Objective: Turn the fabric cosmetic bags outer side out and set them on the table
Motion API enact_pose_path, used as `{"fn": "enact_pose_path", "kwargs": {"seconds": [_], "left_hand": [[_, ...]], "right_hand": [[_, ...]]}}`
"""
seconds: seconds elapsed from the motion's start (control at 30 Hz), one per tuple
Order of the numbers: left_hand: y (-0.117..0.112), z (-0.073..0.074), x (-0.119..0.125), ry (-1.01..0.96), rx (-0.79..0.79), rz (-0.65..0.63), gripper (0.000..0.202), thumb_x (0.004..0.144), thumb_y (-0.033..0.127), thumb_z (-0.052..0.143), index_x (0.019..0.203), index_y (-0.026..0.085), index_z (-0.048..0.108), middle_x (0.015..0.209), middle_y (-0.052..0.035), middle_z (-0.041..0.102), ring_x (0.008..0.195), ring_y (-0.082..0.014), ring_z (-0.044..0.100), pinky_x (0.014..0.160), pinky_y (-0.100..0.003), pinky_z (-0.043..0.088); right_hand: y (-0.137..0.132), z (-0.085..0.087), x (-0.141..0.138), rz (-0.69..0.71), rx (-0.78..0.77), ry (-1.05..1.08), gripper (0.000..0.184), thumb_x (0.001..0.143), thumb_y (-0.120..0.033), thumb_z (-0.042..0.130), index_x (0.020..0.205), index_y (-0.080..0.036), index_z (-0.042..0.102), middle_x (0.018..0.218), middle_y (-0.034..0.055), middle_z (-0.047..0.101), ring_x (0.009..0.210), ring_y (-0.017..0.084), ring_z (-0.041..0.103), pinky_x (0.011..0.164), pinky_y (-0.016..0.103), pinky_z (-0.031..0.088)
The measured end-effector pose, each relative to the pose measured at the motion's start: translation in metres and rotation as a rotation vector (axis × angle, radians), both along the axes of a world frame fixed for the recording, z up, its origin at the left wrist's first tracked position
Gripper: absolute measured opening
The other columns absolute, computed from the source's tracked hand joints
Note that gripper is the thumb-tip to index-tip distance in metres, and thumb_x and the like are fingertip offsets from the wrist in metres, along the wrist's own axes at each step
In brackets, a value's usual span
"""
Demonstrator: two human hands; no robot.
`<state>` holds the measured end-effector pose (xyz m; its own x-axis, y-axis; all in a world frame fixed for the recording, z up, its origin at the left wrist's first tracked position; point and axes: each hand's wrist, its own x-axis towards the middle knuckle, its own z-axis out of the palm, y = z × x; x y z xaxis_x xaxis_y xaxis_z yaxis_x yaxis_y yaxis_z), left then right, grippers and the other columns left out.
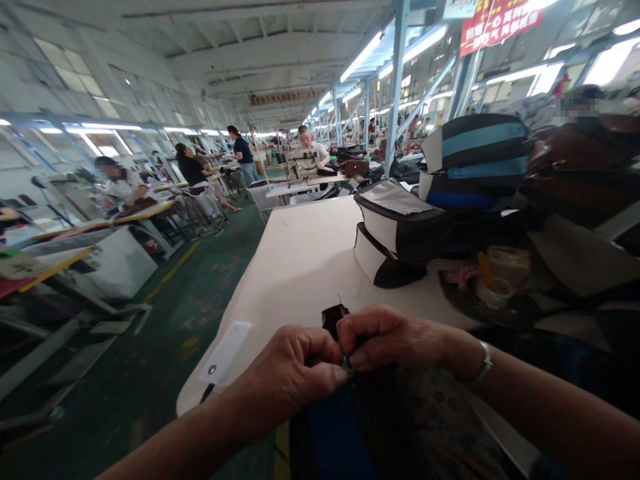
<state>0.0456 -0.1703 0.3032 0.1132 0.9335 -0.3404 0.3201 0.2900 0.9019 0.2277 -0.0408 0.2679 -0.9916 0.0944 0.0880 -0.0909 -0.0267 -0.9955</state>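
Observation:
In the head view, my left hand [305, 363] and my right hand [385, 340] meet at the table's front edge, thumbs and fingers pinched closed. They grip the upper edge of a black and blue fabric piece [340, 433] that hangs down toward my lap. A small greyish bit shows between the fingertips, too small to name. Just beyond them a dark end of material [334, 319] sticks up with loose threads. A bracelet [485, 360] circles my right wrist.
A pale table [300, 260] bears a white tag-like piece [227, 353] and stacked black-and-white bags [383, 227]. Blue-striped bags [485, 147] are piled behind. An open pot [495, 291] with a yellow-handled tool [485, 270] stands right. Several people work farther off; a green aisle [200, 307] runs left.

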Motion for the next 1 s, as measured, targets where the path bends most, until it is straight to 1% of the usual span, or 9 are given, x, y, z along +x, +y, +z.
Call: {"fn": "enact_pose_path", "kwargs": {"seconds": [0.13,0.27,0.33,0.43,0.5,0.7,0.87,0.93,1.0], "left_hand": [[0.001,0.000,0.002,0.046,0.014,0.001,0.021,0.072,0.035,0.064,0.075,0.015,0.059,0.063,0.0048,0.043,0.059,-0.0101,0.033,0.054,-0.026,0.024],[0.002,0.000,0.001,0.011,0.055,-0.062,0.021,0.075,0.036,0.062,0.075,0.016,0.056,0.067,0.0038,0.044,0.062,-0.0113,0.034,0.056,-0.026,0.026],[0.003,-0.001,-0.001,-0.011,0.047,-0.091,0.021,0.077,0.036,0.061,0.076,0.016,0.056,0.067,0.0039,0.043,0.062,-0.0112,0.033,0.056,-0.026,0.026],[0.003,-0.004,-0.002,-0.004,0.018,-0.093,0.022,0.079,0.037,0.061,0.079,0.016,0.057,0.068,0.0040,0.043,0.060,-0.0107,0.033,0.055,-0.026,0.025],[0.003,-0.005,-0.002,0.002,0.020,-0.085,0.023,0.079,0.038,0.061,0.079,0.016,0.057,0.068,0.0039,0.043,0.061,-0.0106,0.033,0.055,-0.026,0.025],[0.004,0.002,0.002,-0.013,-0.005,-0.118,0.021,0.077,0.035,0.062,0.079,0.015,0.057,0.066,0.0052,0.041,0.060,-0.0099,0.031,0.053,-0.025,0.023],[0.005,0.003,0.004,-0.019,-0.008,-0.094,0.015,0.076,0.029,0.062,0.075,0.016,0.055,0.062,0.0065,0.038,0.057,-0.0087,0.029,0.051,-0.025,0.021],[0.005,0.003,0.005,-0.039,-0.012,-0.084,0.016,0.075,0.029,0.062,0.072,0.016,0.053,0.059,0.0072,0.036,0.055,-0.0081,0.027,0.050,-0.024,0.019],[0.004,0.002,0.006,-0.040,-0.008,-0.078,0.017,0.074,0.029,0.064,0.071,0.016,0.054,0.058,0.0073,0.036,0.055,-0.0080,0.027,0.050,-0.024,0.019]], "right_hand": [[0.001,-0.003,0.002,-0.063,0.065,0.037,0.024,0.091,-0.035,0.066,0.097,-0.012,0.061,0.081,-0.0018,0.052,0.070,0.009,0.042,0.062,0.021,0.034],[-0.003,0.006,0.003,-0.186,0.251,0.008,0.040,0.078,-0.044,0.079,0.094,-0.012,0.061,0.079,-0.0019,0.054,0.068,0.010,0.044,0.057,0.020,0.034],[-0.004,0.009,0.003,-0.206,0.316,-0.014,0.037,0.074,-0.039,0.080,0.091,-0.012,0.062,0.076,-0.0024,0.055,0.066,0.009,0.045,0.055,0.019,0.033],[-0.002,0.009,0.004,-0.206,0.374,-0.050,0.019,0.076,-0.023,0.072,0.090,-0.013,0.064,0.074,-0.0021,0.058,0.065,0.009,0.046,0.056,0.019,0.033],[0.000,0.007,0.004,-0.216,0.403,-0.051,0.016,0.074,-0.019,0.069,0.088,-0.012,0.065,0.075,-0.0014,0.060,0.066,0.009,0.047,0.057,0.019,0.034],[0.000,0.007,0.004,-0.191,0.302,-0.004,0.028,0.077,-0.034,0.075,0.089,-0.011,0.065,0.076,-0.0009,0.060,0.067,0.010,0.049,0.059,0.020,0.038],[0.002,0.009,0.003,-0.169,0.406,-0.052,0.017,0.075,-0.022,0.072,0.087,-0.011,0.068,0.074,-0.0010,0.061,0.064,0.009,0.048,0.056,0.019,0.036],[0.005,0.005,0.003,-0.156,0.378,-0.041,0.016,0.073,-0.016,0.069,0.088,-0.011,0.068,0.073,-0.0016,0.060,0.062,0.008,0.047,0.054,0.018,0.034],[0.007,0.000,0.003,-0.151,0.282,-0.010,0.018,0.072,-0.015,0.069,0.089,-0.010,0.067,0.074,-0.0011,0.061,0.064,0.009,0.049,0.055,0.019,0.035]]}}
